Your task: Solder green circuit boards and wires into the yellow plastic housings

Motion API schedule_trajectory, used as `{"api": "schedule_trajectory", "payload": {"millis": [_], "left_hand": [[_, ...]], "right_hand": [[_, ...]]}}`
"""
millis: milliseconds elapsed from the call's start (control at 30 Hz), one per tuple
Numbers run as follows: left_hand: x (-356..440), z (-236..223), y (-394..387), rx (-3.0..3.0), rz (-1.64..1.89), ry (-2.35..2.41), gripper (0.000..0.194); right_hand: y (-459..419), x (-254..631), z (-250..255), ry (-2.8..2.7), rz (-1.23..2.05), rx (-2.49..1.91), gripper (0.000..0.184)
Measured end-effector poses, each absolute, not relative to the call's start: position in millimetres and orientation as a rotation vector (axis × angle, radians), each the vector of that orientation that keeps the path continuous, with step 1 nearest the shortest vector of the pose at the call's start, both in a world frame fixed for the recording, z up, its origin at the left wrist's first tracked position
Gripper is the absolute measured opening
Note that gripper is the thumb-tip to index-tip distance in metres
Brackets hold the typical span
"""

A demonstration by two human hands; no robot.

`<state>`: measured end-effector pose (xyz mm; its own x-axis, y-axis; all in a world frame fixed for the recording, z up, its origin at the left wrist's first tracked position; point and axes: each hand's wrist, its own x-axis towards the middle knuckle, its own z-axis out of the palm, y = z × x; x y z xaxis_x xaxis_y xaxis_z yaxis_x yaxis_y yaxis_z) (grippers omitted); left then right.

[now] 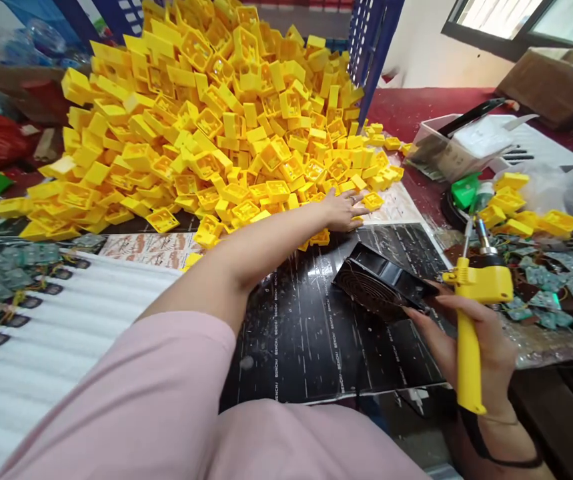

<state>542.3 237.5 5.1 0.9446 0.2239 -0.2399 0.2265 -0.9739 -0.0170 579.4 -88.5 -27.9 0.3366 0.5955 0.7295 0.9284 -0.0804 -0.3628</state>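
My left hand stretches forward to the front right edge of a large heap of yellow plastic housings. Its fingers are spread over the pieces there, next to a single yellow housing. My right hand is closed. Between its thumb and fingers it grips one end of a black plastic box with concentric rings on its face, tilted above the black mat. The same hand also carries a yellow electric screwdriver, its bit pointing up and away.
The black printed mat covers the table. White foam with rows of circuit boards lies left. A blue crate stands behind the heap. At right are a clear bin, more yellow housings and wired boards.
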Motion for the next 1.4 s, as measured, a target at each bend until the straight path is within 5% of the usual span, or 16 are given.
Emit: {"api": "schedule_trajectory", "payload": {"millis": [167, 433, 600, 800, 967, 1067, 1200, 1400], "left_hand": [[531, -1, 227, 3.067, -0.572, 0.524, 0.065], [405, 2, 190, 3.163, -0.659, 0.264, 0.050], [348, -4, 178, 3.157, -0.257, 0.081, 0.043], [270, 7, 190, 3.106, 0.304, 0.484, 0.045], [208, -10, 160, 3.211, 0.386, 0.461, 0.039], [211, -23, 140, 3.284, 0.409, 0.501, 0.039], [252, -25, 135, 3.207, 0.122, 0.791, 0.052], [267, -16, 152, 3.125, -0.021, 0.826, 0.042]], "right_hand": [[-98, 593, -30, -1.349, -0.592, -1.843, 0.052], [-70, 613, -39, -1.336, -0.701, -1.715, 0.040], [-23, 601, -43, -1.286, -0.413, -1.624, 0.041], [29, 591, -46, -1.326, -0.269, -1.540, 0.050], [16, 582, -28, -1.587, -0.525, -1.536, 0.047], [6, 555, -27, -1.802, -0.674, -1.385, 0.042], [26, 512, -54, -2.148, -0.432, -1.284, 0.016], [67, 500, -86, -2.301, -0.239, -1.388, 0.014]]}}
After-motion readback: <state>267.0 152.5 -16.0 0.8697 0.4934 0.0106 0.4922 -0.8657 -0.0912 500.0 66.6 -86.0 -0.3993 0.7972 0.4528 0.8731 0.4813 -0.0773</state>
